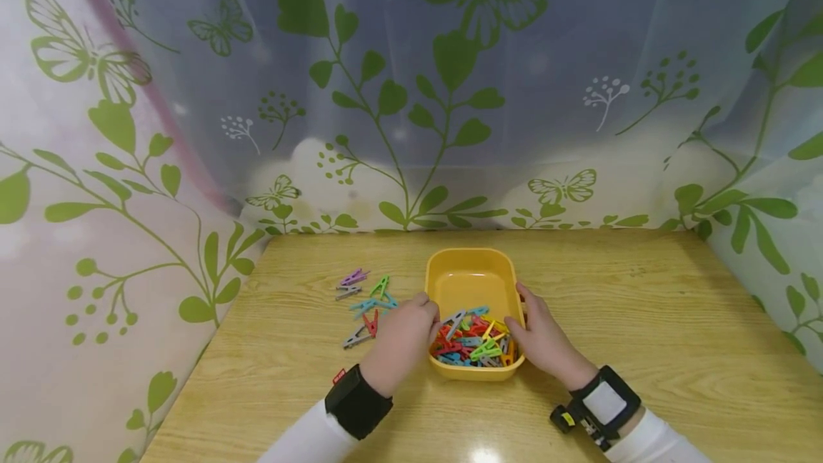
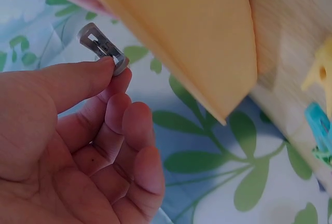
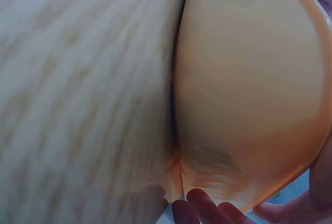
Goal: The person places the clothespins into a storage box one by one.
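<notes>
While the right hand [image 1: 543,338] was curled round the yellow tray's [image 1: 472,279] rim, a light, stiff grey clip [image 2: 104,47], judged slippery, was pinched at one end by the left hand [image 2: 78,146].

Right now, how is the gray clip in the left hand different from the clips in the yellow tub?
The gray clip is a single one, pinched between the thumb and fingers of the left hand; the clips in the yellow tub lie loose in a heap. It is gray, while that heap mixes red, green, blue and gray. Both look like small clothes pegs.
</notes>
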`<state>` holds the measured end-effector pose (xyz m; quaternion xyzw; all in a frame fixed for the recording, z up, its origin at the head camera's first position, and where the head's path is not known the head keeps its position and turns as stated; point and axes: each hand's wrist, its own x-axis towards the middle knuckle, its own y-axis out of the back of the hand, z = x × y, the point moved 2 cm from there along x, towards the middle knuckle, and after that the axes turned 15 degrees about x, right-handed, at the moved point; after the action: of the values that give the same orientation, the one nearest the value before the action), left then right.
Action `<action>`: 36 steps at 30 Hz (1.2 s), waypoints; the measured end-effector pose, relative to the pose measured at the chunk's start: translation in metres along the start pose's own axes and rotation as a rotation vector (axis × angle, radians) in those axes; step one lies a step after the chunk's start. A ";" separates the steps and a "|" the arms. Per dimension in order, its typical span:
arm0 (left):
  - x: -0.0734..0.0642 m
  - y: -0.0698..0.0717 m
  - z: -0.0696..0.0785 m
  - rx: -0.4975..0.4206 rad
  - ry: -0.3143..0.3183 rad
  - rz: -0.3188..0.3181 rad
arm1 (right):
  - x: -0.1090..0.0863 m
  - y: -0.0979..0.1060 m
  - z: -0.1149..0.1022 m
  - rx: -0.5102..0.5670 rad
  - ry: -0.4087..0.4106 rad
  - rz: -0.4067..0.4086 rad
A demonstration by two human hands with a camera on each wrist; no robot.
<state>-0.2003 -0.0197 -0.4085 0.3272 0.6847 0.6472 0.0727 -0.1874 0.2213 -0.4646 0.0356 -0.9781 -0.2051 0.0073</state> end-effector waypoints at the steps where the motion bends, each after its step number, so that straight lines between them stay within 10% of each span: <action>1: 0.000 -0.001 0.002 0.002 -0.012 -0.005 | 0.000 0.000 0.000 0.000 0.000 0.000; 29: -0.009 -0.027 0.012 -0.082 -0.084 -0.042 | -0.002 -0.002 0.000 -0.001 -0.014 0.003; 36: -0.006 -0.016 -0.007 -0.202 0.017 -0.042 | 0.000 0.000 0.000 -0.001 -0.002 0.000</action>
<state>-0.2049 -0.0278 -0.4244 0.2983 0.6233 0.7139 0.1132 -0.1871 0.2213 -0.4651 0.0353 -0.9779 -0.2058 0.0065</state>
